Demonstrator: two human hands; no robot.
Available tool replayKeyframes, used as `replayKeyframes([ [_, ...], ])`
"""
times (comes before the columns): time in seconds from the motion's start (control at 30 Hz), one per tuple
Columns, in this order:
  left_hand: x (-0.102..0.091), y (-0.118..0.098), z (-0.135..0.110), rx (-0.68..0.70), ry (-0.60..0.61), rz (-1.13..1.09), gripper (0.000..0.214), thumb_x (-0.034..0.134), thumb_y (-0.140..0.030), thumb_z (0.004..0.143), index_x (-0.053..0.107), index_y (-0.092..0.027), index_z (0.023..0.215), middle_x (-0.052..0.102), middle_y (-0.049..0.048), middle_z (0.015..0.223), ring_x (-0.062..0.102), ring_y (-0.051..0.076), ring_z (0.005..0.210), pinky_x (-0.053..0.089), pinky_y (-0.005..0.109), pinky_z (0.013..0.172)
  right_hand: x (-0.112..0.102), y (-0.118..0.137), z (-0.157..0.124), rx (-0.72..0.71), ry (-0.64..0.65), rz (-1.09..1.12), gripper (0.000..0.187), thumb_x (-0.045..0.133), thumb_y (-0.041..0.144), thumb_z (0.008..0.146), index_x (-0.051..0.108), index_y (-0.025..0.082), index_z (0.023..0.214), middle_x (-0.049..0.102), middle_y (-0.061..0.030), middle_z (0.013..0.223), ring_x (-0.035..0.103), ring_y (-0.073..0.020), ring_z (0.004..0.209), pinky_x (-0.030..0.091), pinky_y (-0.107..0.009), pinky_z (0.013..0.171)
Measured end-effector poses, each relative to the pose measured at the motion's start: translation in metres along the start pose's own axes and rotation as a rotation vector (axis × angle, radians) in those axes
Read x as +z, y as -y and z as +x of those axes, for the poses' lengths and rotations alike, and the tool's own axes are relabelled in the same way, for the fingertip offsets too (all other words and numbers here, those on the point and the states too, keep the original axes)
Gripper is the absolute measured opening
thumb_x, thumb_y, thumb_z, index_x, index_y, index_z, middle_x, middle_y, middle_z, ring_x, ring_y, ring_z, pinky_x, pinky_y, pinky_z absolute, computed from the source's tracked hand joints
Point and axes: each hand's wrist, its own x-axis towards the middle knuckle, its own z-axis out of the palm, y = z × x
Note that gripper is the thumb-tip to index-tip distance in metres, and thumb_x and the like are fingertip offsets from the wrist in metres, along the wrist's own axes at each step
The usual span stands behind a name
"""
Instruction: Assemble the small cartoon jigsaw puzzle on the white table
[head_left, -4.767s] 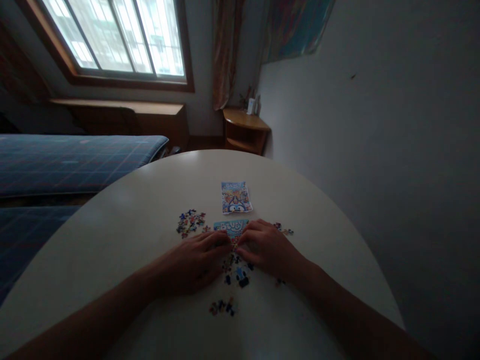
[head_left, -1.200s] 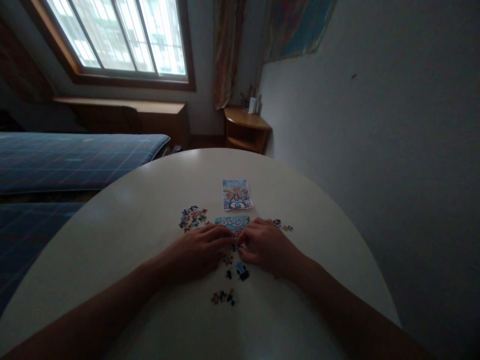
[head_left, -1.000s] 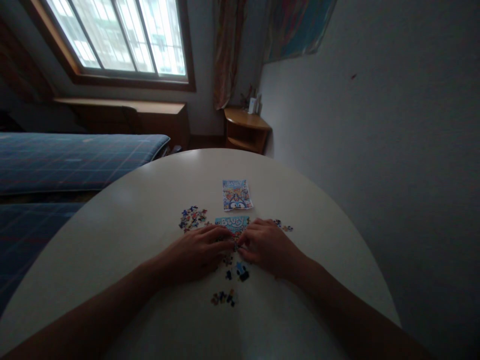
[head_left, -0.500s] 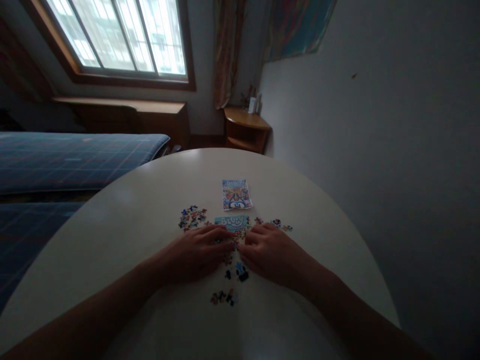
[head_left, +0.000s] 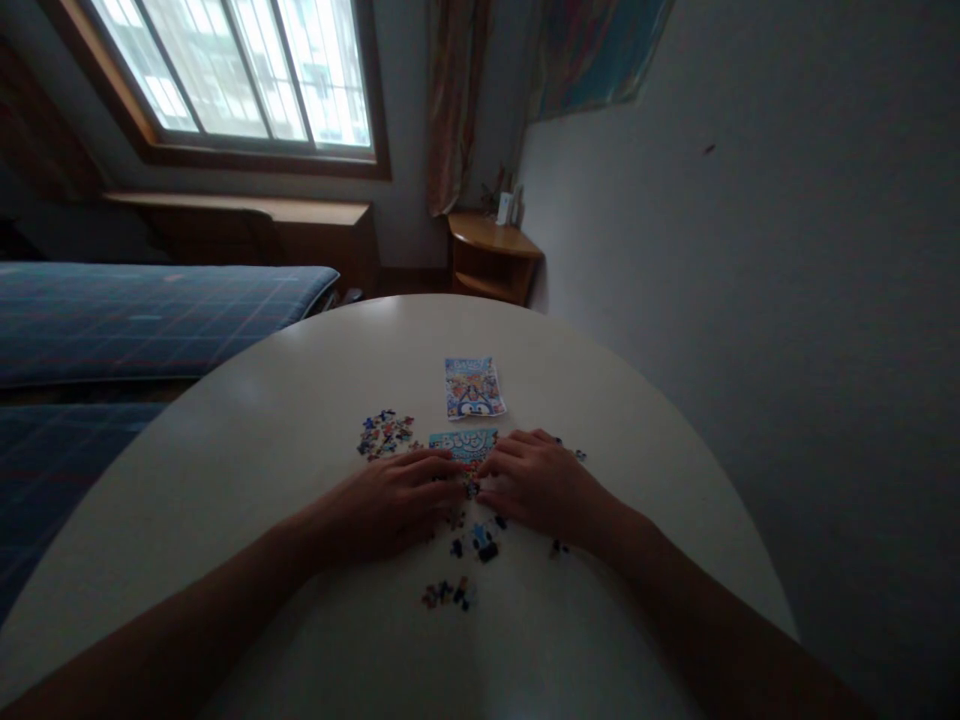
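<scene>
A partly joined jigsaw puzzle with a light-blue lettered top strip lies on the white round table. My left hand rests over its left side, fingers stretched out and apart, covering part of it. At its right side is my right hand, fingers curled and fingertips together near a small dark puzzle piece. Whatever is between those right fingertips is hidden. Just below the hands lies a small blue-and-black cluster of pieces.
Beyond the puzzle lies a colourful picture sheet. Loose puzzle pieces form a pile at the left and a smaller group nearer me. A few pieces lie by my right wrist. A plaid mattress stands left of the table.
My right hand has shifted slightly up and away from me, covering pieces to the puzzle's right and uncovering pieces near its wrist. My left hand has hardly moved.
</scene>
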Motion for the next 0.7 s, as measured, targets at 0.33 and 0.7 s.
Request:
replayKeyframes([
  [0.33, 0.000, 0.001, 0.000, -0.020, -0.025, -0.076, 0.033, 0.047, -0.017, 0.097, 0.051, -0.018, 0.130, 0.057, 0.0116, 0.135, 0.052, 0.024, 0.125, 0.046, 0.044, 0.106, -0.004, -0.026, -0.008, -0.043, -0.018, 0.163, 0.029, 0.070, 0.031, 0.087, 0.068, 0.023, 0.115, 0.066, -0.0092, 0.123, 0.059, -0.0233, 0.116, 0.043, -0.045, 0.101],
  [0.7, -0.005, 0.005, -0.005, -0.069, -0.101, -0.085, 0.017, 0.055, -0.022, 0.095, 0.061, -0.019, 0.111, 0.065, 0.0075, 0.111, 0.060, 0.020, 0.100, 0.052, 0.038, 0.090, -0.024, -0.014, -0.011, -0.083, 0.073, 0.251, 0.014, 0.076, 0.032, 0.081, 0.071, 0.021, 0.089, 0.070, -0.0033, 0.096, 0.063, -0.0172, 0.091, 0.046, -0.035, 0.089],
])
